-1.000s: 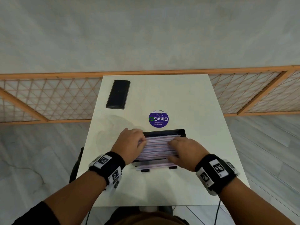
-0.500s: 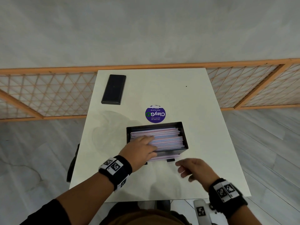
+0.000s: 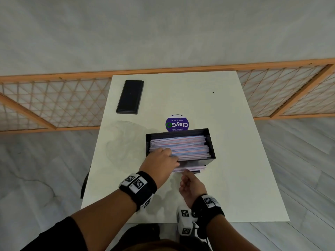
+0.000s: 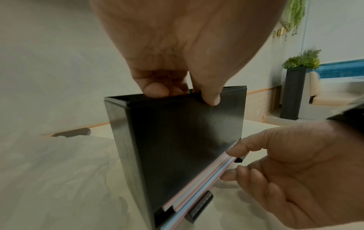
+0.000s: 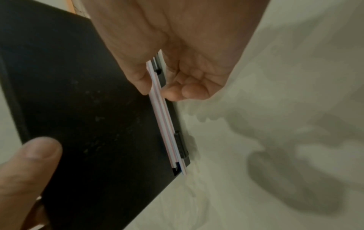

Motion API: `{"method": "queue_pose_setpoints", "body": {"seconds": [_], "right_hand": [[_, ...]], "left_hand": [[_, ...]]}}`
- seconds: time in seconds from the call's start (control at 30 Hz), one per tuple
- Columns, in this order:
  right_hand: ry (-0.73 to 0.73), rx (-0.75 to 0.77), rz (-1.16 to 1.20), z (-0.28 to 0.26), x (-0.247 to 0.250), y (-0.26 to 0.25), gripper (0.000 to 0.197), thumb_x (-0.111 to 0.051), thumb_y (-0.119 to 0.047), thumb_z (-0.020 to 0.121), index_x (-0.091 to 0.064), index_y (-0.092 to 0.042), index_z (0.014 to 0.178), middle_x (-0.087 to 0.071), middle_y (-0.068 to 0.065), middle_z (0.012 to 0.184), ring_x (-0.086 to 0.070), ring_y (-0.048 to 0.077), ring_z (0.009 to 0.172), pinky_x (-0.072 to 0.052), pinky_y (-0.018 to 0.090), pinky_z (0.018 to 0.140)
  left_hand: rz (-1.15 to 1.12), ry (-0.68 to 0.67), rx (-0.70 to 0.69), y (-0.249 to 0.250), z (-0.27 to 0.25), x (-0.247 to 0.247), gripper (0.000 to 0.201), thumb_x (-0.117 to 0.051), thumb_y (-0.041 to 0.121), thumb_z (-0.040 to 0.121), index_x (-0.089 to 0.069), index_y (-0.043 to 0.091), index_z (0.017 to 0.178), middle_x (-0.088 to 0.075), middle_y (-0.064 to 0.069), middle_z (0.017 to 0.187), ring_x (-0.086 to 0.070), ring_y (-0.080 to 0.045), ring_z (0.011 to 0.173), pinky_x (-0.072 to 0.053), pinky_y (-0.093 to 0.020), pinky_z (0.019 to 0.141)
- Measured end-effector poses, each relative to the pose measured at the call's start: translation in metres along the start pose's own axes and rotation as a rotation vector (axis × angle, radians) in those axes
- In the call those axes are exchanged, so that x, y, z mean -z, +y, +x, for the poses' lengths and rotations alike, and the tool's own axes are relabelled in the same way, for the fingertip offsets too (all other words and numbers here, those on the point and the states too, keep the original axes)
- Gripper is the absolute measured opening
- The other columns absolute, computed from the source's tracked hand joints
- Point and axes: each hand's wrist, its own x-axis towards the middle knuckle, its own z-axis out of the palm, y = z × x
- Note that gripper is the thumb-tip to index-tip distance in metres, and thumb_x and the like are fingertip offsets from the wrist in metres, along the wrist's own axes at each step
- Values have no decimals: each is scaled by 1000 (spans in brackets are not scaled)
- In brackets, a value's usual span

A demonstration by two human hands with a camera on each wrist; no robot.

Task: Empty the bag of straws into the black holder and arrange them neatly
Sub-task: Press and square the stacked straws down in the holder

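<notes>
The black holder (image 3: 211, 142) stands mid-table, filled with pink, white and blue straws (image 3: 188, 146) lying flat. My left hand (image 3: 170, 156) grips the holder's near wall at its left end, fingers hooked over the rim and thumb on the outer face, as the left wrist view shows (image 4: 183, 93). A few straws (image 4: 197, 186) stick out of the slot at the base of the front wall. My right hand (image 3: 186, 172) pinches those slot straws (image 5: 163, 121) between thumb and fingers (image 5: 177, 91).
A flat black case (image 3: 130, 96) lies at the far left of the white table (image 3: 235, 178). A round purple sticker (image 3: 177, 124) sits just behind the holder. An orange lattice rail (image 3: 54, 102) runs beyond the table's far edge.
Both hands left the top of the straw pile. My left hand now hooks the holder's near wall. My right hand dropped to the bottom slot and took hold of the straws there.
</notes>
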Motion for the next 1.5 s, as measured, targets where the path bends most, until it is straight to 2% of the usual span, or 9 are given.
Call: {"method": "queue_pose_setpoints", "body": {"seconds": [0.17, 0.3, 0.4, 0.47, 0.63, 0.83, 1.1, 1.27, 1.5], "right_hand": [[-11, -1, 47, 11, -10, 1, 8, -70, -19, 90, -65, -13, 92, -58, 0, 68, -50, 13, 55, -40, 24, 48], [21, 6, 59, 16, -11, 4, 10, -73, -18, 88, -65, -14, 90, -57, 0, 66, -49, 13, 54, -40, 24, 49], [29, 7, 28, 18, -11, 7, 11, -74, -18, 86, -64, -15, 87, -56, -1, 65, -49, 13, 53, -39, 25, 50], [27, 2, 3, 18, -11, 9, 11, -71, -16, 86, -61, -15, 86, -54, -1, 63, -48, 13, 53, -39, 25, 50], [-5, 3, 1, 13, -12, 12, 9, -68, -17, 88, -61, -13, 93, -54, 0, 63, -48, 14, 53, -40, 27, 52], [62, 30, 47, 16, -16, 9, 16, -70, -24, 90, -62, -12, 96, -52, 0, 62, -43, 14, 50, -37, 26, 49], [114, 19, 21, 19, -20, 12, 17, -74, -22, 87, -60, -13, 91, -50, 1, 60, -38, 13, 47, -34, 25, 46], [91, 46, -18, 19, -20, 11, 16, -71, -19, 90, -56, -14, 86, -48, 0, 58, -38, 12, 46, -33, 25, 46], [-14, 36, -53, 4, -24, 18, 6, -59, -14, 93, -53, -14, 91, -47, 1, 59, -42, 14, 49, -39, 28, 49]], "left_hand": [[14, 25, -12, -1, -2, 3, 19, -61, 34, 97, -65, 21, 82, -56, -1, 80, -57, -25, 72, -47, -34, 61], [-1, -96, -2, -4, 1, 0, 45, -21, 38, 101, -63, 21, 97, -55, -2, 92, -55, -27, 86, -51, -42, 73], [24, -114, -26, -5, 2, -2, 51, -14, 39, 101, -62, 21, 97, -55, -2, 92, -55, -27, 89, -50, -42, 75], [30, -90, -42, -5, 1, -2, 47, -19, 39, 103, -62, 22, 95, -54, -1, 89, -55, -26, 87, -50, -41, 75], [42, 40, -76, -4, -1, 2, 16, -69, 33, 93, -66, 25, 79, -56, 2, 75, -56, -20, 70, -50, -32, 64], [73, -35, -116, -4, 1, 0, 13, -54, 24, 97, -64, 24, 89, -58, 2, 82, -56, -24, 84, -48, -36, 73], [-11, -18, 7, -1, 0, 4, 25, -51, 38, 104, -70, 23, 97, -59, -1, 90, -57, -25, 82, -53, -38, 74], [73, -1, -64, -2, 0, 11, 14, -77, 35, 87, -69, 28, 78, -57, 6, 72, -55, -17, 67, -51, -28, 61], [94, -47, -97, -1, 3, 18, 14, -77, 33, 87, -70, 27, 76, -58, 7, 69, -58, -17, 72, -50, -29, 63]]}}
